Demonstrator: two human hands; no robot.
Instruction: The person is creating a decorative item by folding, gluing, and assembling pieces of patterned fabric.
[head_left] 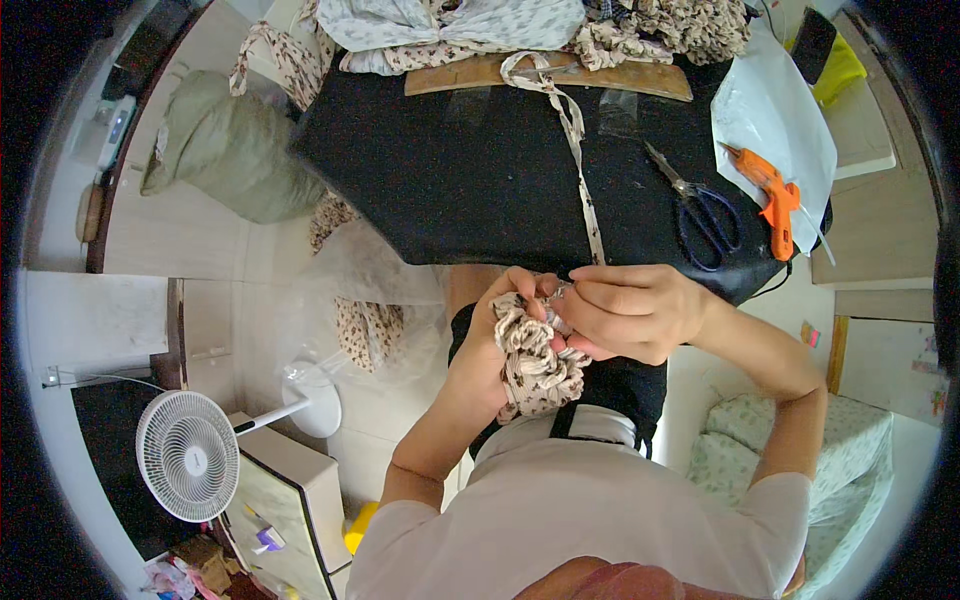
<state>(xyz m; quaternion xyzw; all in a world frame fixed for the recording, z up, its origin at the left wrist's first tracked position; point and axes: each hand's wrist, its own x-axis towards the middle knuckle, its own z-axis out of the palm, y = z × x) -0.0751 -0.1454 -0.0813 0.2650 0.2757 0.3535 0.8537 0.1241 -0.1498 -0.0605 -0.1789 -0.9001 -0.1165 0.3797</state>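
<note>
Against my body, a bunched, ruffled piece of cream fabric with dark print (pixel 543 362) is gathered. My left hand (pixel 484 335) is closed round its left side, thumb and fingers meeting near the top. My right hand (pixel 640 312) pinches at the upper right of the bunch, its fingertips close to the left ones. From there a narrow printed fabric strip (pixel 581 165) runs up the black table (pixel 450 185) to a curved wooden board (pixel 450 78). Exactly where the strip joins the bunch is hidden by my fingers.
Dark-handled scissors (pixel 708 222) and an orange glue gun (pixel 772 195) lie on the table's right, beside a white plastic bag (pixel 785 115). Ruffled fabric (pixel 690 28) is piled at the far edge. A white fan (pixel 188 456) stands at left, near a clear bag of fabric (pixel 368 335).
</note>
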